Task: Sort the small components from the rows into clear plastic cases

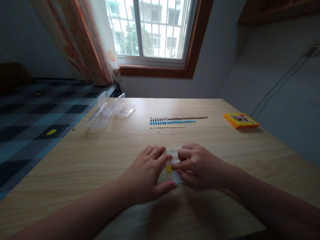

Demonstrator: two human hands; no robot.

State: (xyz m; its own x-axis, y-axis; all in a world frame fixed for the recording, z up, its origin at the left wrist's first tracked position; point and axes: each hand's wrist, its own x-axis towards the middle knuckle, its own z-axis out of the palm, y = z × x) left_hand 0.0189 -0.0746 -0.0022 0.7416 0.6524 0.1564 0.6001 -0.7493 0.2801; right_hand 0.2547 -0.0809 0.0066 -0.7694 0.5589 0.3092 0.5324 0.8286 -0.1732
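Box of clear plastic (172, 154) sits between loosely spread left hand (147, 171) and curled right hand (197, 166) at the table (217, 140), pinch on yellow piece (169, 168) unclear; a hasty tug could tip it.

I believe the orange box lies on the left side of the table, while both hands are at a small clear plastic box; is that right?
Not quite: the head view shows the orange box on the right side of the table. The left hand and right hand are indeed at a small clear plastic box.
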